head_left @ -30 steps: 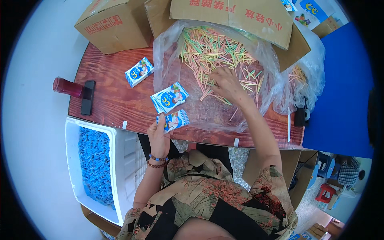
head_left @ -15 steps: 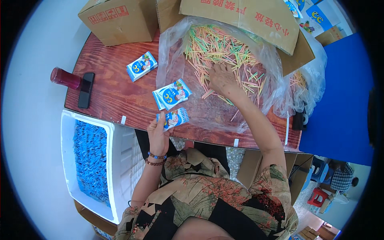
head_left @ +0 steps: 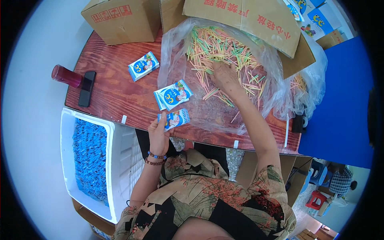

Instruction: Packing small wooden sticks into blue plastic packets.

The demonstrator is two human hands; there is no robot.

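Between the thumb and fingers of my left hand [head_left: 159,134] is a small blue-and-white packet [head_left: 177,119], held at the table's near edge. My right hand [head_left: 226,78] reaches into a loose heap of thin pastel sticks [head_left: 220,44] in pink, yellow and green. Its fingers are bent and drawn together at the near side of the heap, on some of the sticks; the fingertips are partly hidden. The heap lies on an opened clear plastic bag [head_left: 172,52]. Just beyond my left hand lie two overlapping packets [head_left: 174,95], and another single packet [head_left: 143,66] sits farther left.
A cardboard box [head_left: 124,24] stands at the back left; an opened carton [head_left: 244,18] leans over the bag. A phone [head_left: 87,89] and a red-lidded jar [head_left: 66,76] are at the left edge. Below them, a white foam box [head_left: 116,160] holds many blue packets. A person sits far right.
My right hand's fingers, spread over the sticks before, have drawn together and bent. My left hand keeps the packet in nearly the same place.
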